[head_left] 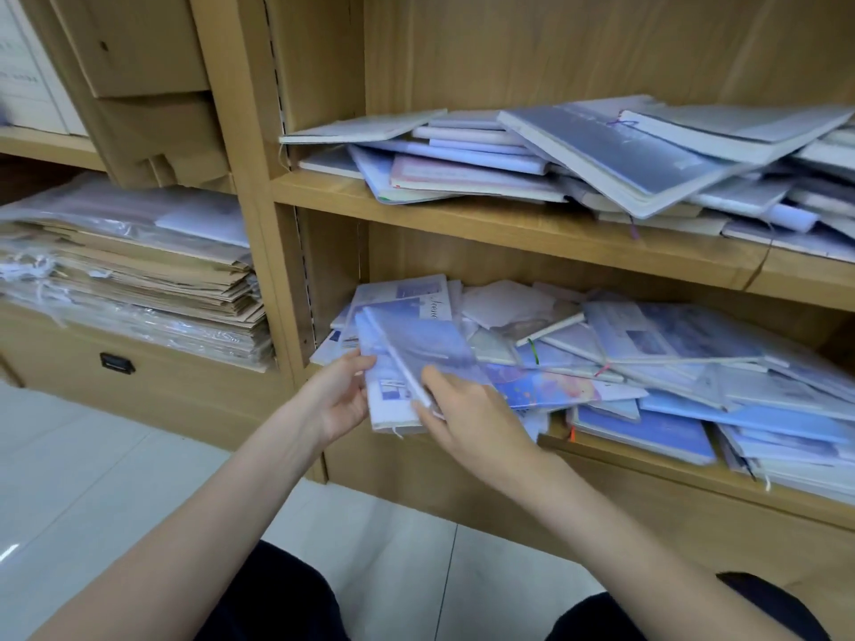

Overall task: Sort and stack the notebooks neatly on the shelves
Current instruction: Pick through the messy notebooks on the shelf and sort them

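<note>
At the left end of the lower shelf (647, 460), about 7 o'clock from frame centre, both hands meet on a small stack of notebooks (393, 390). Left hand (340, 400): thumb and fingers curled round the stack's left edge, gripping it. Right hand (467, 414): fingers closed on the lower edge of a blue notebook (425, 349), which is tilted up off the top of the stack; image blurred here, cover detail unreadable. The stack overhangs the shelf's front lip.

Lower shelf, 3 to 4 o'clock of the hands: a loose heap of notebooks (671, 358), blue, white and pale purple covers, lying at mixed angles and overlapping; some poke past the front edge.

Upper shelf (509, 224), 12 to 2 o'clock: a second untidy pile (578, 155), several books slanted, one large grey-blue cover (638, 150) lying on top at a tilt.

Left bay, 9 o'clock: stacked brown paper bags (152, 289) with clear plastic sleeves over them; a wooden drawer front (139, 377) with a dark handle (116, 363) below. Cardboard (152, 108) leans at 11 o'clock.

Floor: pale tiles (92, 455). Dark-clothed knees (277, 594) at 6 o'clock.
</note>
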`<state>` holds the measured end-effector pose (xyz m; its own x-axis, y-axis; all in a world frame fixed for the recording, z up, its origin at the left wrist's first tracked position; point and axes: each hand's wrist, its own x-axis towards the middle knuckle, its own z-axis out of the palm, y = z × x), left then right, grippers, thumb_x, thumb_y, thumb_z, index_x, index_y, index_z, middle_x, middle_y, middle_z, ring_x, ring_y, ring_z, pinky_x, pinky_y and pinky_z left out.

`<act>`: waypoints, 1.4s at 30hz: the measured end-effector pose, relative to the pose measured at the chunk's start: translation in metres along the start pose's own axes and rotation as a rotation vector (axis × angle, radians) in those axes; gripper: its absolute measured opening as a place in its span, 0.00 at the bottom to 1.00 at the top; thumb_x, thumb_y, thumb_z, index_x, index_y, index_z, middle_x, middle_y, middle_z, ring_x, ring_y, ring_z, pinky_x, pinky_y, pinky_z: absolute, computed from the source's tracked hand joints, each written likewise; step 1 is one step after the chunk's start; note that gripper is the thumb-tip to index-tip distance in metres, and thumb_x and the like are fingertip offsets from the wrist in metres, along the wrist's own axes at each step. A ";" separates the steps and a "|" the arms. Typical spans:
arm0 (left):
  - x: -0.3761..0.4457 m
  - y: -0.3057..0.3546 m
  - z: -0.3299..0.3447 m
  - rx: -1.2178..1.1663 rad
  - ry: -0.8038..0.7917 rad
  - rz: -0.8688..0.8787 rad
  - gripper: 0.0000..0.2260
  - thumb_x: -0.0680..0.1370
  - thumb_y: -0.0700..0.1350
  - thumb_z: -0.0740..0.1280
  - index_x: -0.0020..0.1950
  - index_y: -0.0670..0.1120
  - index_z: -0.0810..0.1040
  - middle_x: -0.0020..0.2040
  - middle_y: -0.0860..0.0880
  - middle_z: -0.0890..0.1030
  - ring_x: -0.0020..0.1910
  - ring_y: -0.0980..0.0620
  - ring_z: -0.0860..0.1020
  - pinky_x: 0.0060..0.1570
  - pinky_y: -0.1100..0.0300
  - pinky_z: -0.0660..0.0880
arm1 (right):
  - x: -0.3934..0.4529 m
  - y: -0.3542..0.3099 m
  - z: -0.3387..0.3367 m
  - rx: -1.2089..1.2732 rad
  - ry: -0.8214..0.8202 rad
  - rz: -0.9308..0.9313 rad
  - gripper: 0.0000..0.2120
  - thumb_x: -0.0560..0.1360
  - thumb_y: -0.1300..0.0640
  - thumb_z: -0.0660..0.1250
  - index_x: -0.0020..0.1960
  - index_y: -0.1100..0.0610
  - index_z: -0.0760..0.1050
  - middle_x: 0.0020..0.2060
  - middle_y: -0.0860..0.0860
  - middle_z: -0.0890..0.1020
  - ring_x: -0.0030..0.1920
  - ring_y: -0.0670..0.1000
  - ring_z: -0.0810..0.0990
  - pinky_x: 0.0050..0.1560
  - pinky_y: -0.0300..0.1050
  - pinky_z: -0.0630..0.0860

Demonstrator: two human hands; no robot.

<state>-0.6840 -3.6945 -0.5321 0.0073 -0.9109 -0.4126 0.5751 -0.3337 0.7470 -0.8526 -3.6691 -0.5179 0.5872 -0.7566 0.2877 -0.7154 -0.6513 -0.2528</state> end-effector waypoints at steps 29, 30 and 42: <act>-0.055 0.064 -0.025 0.273 -0.161 0.342 0.10 0.79 0.39 0.60 0.58 0.46 0.77 0.47 0.47 0.84 0.42 0.51 0.83 0.35 0.57 0.80 | 0.014 0.023 -0.059 1.153 0.338 0.508 0.05 0.75 0.65 0.66 0.47 0.58 0.79 0.37 0.49 0.85 0.36 0.47 0.83 0.34 0.40 0.80; -0.057 0.067 -0.025 0.249 -0.147 0.367 0.10 0.80 0.39 0.60 0.59 0.45 0.76 0.46 0.48 0.84 0.41 0.51 0.83 0.34 0.57 0.80 | 0.010 0.024 -0.069 1.152 0.382 0.507 0.05 0.75 0.65 0.66 0.47 0.58 0.79 0.38 0.50 0.85 0.37 0.48 0.84 0.35 0.42 0.81; -0.093 0.070 0.023 0.246 -0.259 0.337 0.12 0.80 0.42 0.59 0.60 0.39 0.77 0.53 0.39 0.82 0.45 0.45 0.83 0.39 0.53 0.81 | 0.010 0.001 -0.081 1.513 0.211 0.565 0.12 0.78 0.66 0.60 0.59 0.68 0.74 0.55 0.61 0.81 0.51 0.57 0.82 0.51 0.51 0.79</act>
<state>-0.6631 -3.6384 -0.4297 -0.0622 -0.9980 -0.0063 0.3649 -0.0286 0.9306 -0.8777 -3.6726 -0.4405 0.2429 -0.9676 -0.0693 0.2691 0.1359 -0.9535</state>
